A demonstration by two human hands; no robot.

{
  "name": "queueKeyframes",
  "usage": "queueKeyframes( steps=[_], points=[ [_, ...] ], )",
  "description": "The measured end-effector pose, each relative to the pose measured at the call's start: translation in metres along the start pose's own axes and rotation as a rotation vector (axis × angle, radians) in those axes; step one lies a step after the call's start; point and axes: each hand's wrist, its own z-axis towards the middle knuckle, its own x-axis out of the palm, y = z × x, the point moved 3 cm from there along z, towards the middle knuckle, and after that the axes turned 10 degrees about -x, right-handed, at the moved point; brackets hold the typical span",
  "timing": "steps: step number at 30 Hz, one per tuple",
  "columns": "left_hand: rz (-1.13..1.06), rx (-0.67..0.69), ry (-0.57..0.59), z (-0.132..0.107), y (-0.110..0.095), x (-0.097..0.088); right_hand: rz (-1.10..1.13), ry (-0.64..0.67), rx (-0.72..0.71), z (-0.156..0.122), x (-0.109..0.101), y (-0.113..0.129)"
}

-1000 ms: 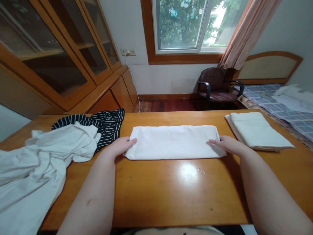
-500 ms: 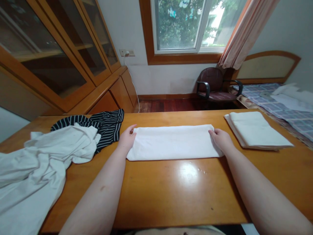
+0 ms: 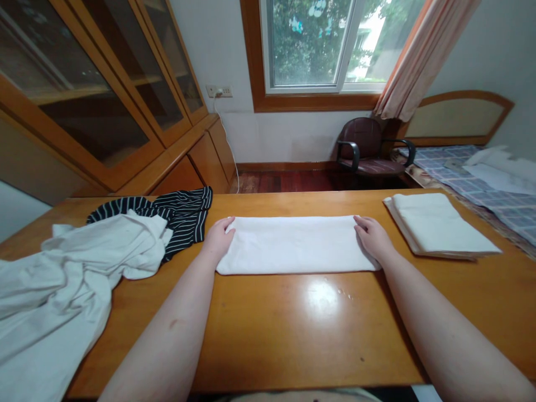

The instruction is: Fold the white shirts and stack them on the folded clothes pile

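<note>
A white cloth (image 3: 293,244) folded into a long strip lies flat across the middle of the wooden table (image 3: 293,324). My left hand (image 3: 218,239) is at its left end, fingers curled onto the far left corner. At the right end, my right hand (image 3: 372,237) closes its fingers on the far right corner. Both forearms reach over the table's near edge.
A crumpled white garment (image 3: 62,279) and a black-and-white striped garment (image 3: 180,212) lie at the left. A neatly folded white stack (image 3: 439,226) sits at the right. Beyond the table are wooden cabinets (image 3: 104,100), a dark armchair (image 3: 368,148), a window and a bed (image 3: 494,184).
Both hands slid from the near ends of the cloth to its far corners. The cloth's ends drew in slightly; it stays flat on the table.
</note>
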Motion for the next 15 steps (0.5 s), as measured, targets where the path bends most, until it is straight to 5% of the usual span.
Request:
queueKeyframes(
  steps=[8, 12, 15],
  points=[
    [0.292, 0.028, -0.039, -0.016, -0.016, -0.012, -0.136, 0.09, -0.001, -0.002, 0.004, 0.005],
    [0.402, 0.091, -0.206, -0.04, -0.052, -0.016, -0.322, 0.042, -0.034, -0.005, -0.001, 0.016],
    [0.413, 0.252, -0.183, -0.054, -0.082, 0.0, -0.401, 0.006, -0.137, -0.008, -0.002, 0.034]
  ],
)
